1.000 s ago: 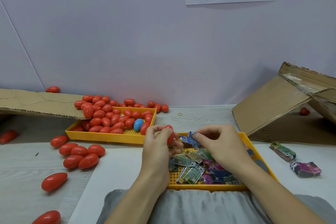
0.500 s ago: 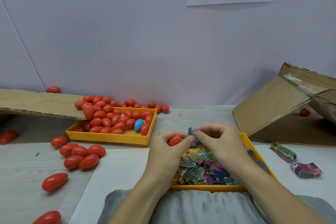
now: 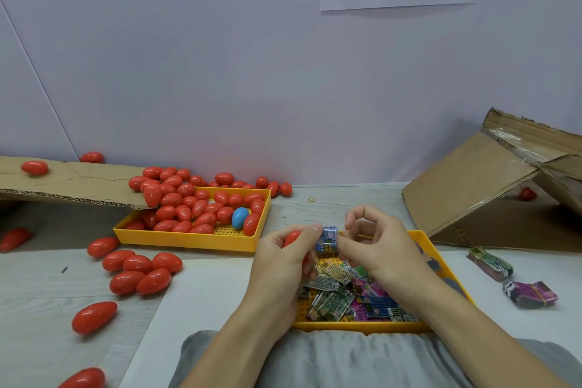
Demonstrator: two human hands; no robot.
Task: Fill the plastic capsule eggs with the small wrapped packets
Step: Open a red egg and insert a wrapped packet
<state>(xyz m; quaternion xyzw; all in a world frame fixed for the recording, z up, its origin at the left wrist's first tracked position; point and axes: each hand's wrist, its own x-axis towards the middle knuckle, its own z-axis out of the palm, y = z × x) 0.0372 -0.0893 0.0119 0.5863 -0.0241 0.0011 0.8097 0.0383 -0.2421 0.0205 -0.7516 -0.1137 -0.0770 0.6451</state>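
The left hand [image 3: 283, 264] was closed around a red capsule egg [image 3: 292, 237], of which only the top showed above the curled fingers. Just to its right, the right hand [image 3: 378, 249] pinched a small blue wrapped packet [image 3: 327, 239] between thumb and forefinger, the other fingers loosely curled; the packet touched the left thumb tip and sat right beside the egg, though whether it was already going into an opened half was hard to tell. Both hands hovered over the far end of the near yellow tray [image 3: 431, 257], which held a heap of green, purple and blue packets [image 3: 352, 296]. Farther left, a second yellow tray [image 3: 189, 238] was piled with red eggs and one blue egg [image 3: 240, 217]. Loose red eggs [image 3: 138, 271] lay on the table to the near left. Two bundles of packets [image 3: 510, 282] lay at the right, near a tilted cardboard box [image 3: 491, 186]
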